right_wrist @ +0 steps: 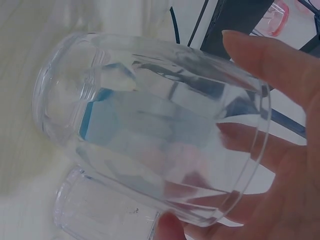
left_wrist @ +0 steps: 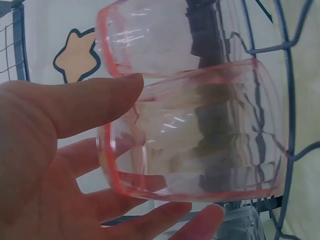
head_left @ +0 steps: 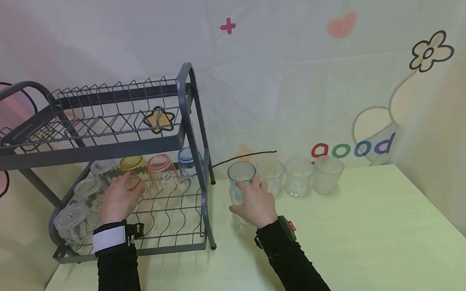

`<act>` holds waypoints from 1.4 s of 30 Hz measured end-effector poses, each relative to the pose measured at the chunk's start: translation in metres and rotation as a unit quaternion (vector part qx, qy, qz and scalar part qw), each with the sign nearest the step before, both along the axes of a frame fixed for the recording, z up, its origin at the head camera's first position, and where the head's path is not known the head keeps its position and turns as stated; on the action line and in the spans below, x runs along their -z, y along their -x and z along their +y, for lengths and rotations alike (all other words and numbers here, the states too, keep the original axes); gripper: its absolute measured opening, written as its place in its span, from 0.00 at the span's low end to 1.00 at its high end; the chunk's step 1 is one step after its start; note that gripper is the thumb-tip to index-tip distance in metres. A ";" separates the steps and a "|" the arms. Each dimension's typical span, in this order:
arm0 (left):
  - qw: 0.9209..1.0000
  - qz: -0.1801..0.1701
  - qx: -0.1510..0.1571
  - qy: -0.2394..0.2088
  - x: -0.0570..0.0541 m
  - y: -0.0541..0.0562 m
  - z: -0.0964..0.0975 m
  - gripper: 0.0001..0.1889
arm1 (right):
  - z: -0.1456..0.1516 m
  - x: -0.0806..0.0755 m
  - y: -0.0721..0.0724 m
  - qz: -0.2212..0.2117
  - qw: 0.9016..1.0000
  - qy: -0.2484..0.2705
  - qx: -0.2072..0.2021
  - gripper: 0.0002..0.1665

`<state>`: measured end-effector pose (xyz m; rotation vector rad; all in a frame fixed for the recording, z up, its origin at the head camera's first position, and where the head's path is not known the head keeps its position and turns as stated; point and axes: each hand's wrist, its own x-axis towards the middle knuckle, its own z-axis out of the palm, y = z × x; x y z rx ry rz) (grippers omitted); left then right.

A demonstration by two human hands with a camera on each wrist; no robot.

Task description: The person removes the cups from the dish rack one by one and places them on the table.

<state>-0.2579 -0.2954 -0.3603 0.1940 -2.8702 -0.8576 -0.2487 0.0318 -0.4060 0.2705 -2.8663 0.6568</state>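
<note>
We see the left hand (head_left: 119,198) at the lower tier of a two-tier wire dish rack (head_left: 79,154), its grip closed round a red-tinted tumbler (left_wrist: 210,130): the thumb lies on one side, the fingers reach round the other. We cannot tell whether this tumbler touches the wires. Just beside it on the lower tier we find a second red-tinted tumbler (head_left: 163,173), a yellow-ringed tumbler (head_left: 139,168) and, near the rack's right upright, a blue-banded tumbler (head_left: 186,164). Three clear tumblers (head_left: 76,222) line the left side of that tier.

To the right of the rack, the right hand (head_left: 257,204) has its thumb and fingers curved round the mouth end of a blue-tinted tumbler (right_wrist: 140,125), which stands upright on the pale worktop (head_left: 369,235); how firmly this grip holds, we cannot tell. Beyond it we count three colourless tumblers (head_left: 299,177) in a row to the right, before a printed backdrop (head_left: 277,83).
</note>
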 end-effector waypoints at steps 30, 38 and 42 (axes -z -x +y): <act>0.991 0.129 -0.009 -0.022 -0.004 -0.023 0.005 0.35 | 0.036 -0.039 -0.008 0.017 0.993 0.098 -0.065 0.37; 0.991 0.118 0.027 -0.062 -0.012 -0.033 0.016 0.36 | 0.044 -0.048 -0.009 0.012 0.987 0.128 -0.092 0.35; 0.991 0.109 0.030 -0.067 -0.015 -0.040 0.017 0.37 | 0.044 -0.047 -0.011 0.004 0.985 0.140 -0.096 0.35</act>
